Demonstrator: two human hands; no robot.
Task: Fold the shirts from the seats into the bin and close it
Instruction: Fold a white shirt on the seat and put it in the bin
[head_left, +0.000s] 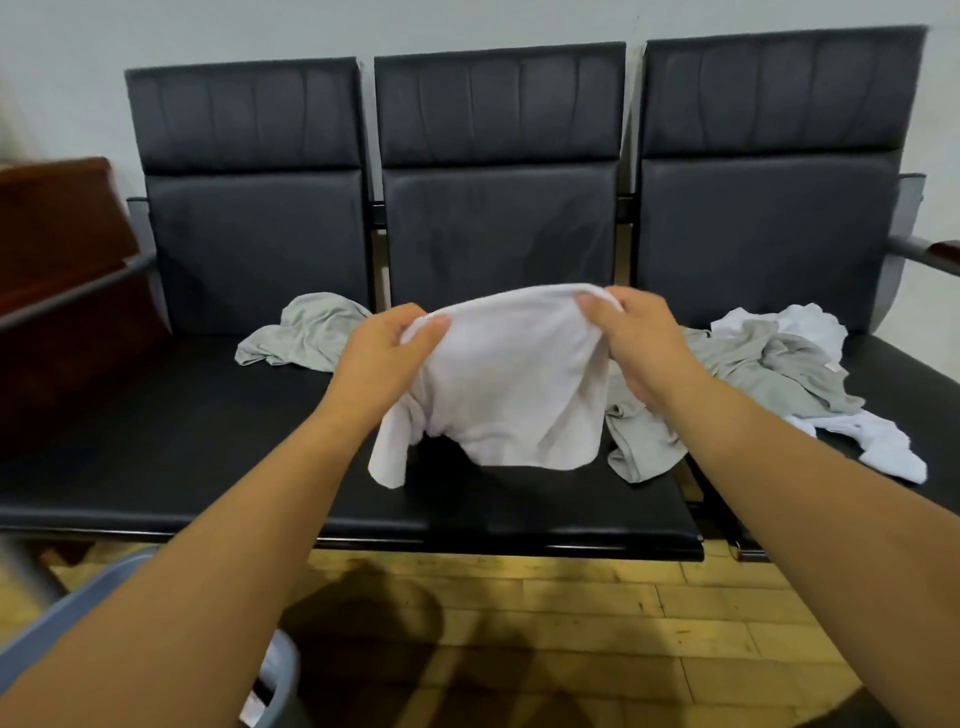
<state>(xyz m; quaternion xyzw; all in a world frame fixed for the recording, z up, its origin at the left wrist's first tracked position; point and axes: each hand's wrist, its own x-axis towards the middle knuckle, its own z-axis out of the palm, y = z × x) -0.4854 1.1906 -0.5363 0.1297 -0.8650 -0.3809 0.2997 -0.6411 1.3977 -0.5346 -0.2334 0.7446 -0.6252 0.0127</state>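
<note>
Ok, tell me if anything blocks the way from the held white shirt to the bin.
Nothing visible does. The left hand and right hand hold the white shirt over the middle seat; the bin stands lower left, its opening mostly hidden by the left forearm.

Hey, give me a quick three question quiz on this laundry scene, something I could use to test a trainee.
1. True or false: the left hand and the right hand each grip the white shirt at its top edge.
2. Where does the lone grey shirt lie? A. on the left seat; B. on the floor; C. over a backrest.
3. How many seats does the black bench have?
Key: 1 true; 2 A; 3 three.
</note>
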